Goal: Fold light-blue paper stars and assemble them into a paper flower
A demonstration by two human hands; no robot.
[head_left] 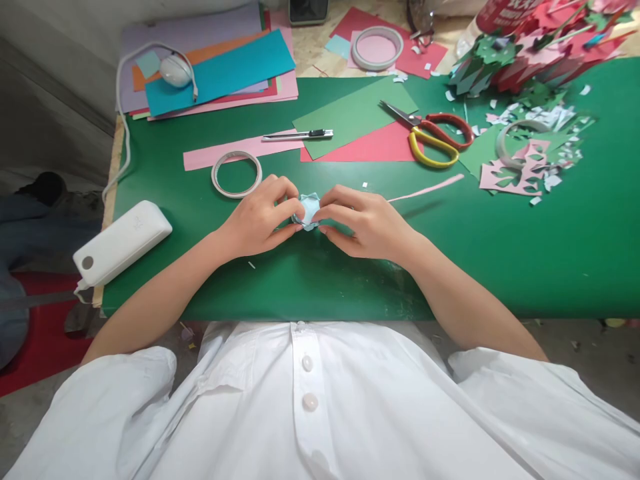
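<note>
A small light-blue folded paper piece [311,208] is between my two hands over the green table. From the left, my left hand [267,217] pinches its edge with thumb and fingers. My right hand [357,220] grips the opposite side, fingertips bent onto its rim. Parts of the paper are hidden behind my fingers. A roll of tape [237,154] lies just beyond my left hand. Past my right hand a thin pink paper strip [427,190] sticks out to the right.
Beyond my hands lie a utility knife [297,135], scissors [430,138] and a green paper sheet [355,117]. Paper scraps [515,167] and paper crafts [535,57] are at the right. A white power bank [123,243] and stacked coloured paper [225,70] sit at the left.
</note>
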